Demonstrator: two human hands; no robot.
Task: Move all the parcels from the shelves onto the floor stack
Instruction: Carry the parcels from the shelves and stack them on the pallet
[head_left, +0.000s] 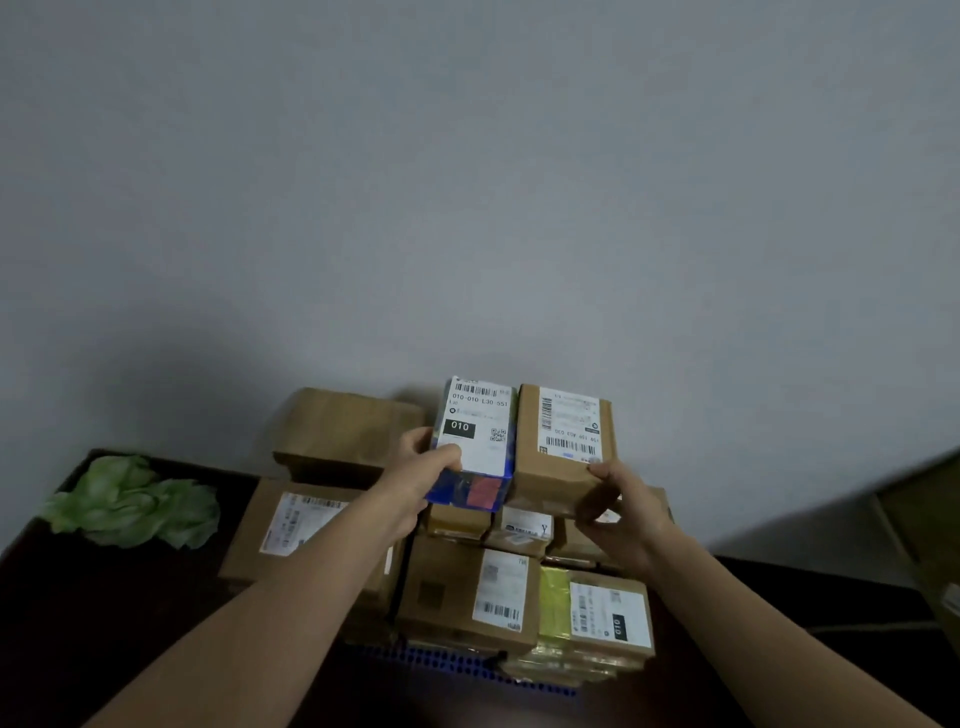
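Grey wall (467, 182) behind cardboard parcels (467, 592)

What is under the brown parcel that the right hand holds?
Under the brown parcel held by the right hand lie smaller brown boxes of the stack. The hand and parcel cover the box directly below, so whether they touch cannot be seen.

Brown parcel (563, 447): matt corrugated cardboard, white paper label. Blue parcel (475, 441): glossy printed card, white paper label. Yellow-taped parcel (597, 613): shiny plastic tape over cardboard. Blue crate edge (457, 662): ribbed plastic. Green leafy item (135, 501): crinkled, faint sheen. Wall (467, 182): matt, smooth.
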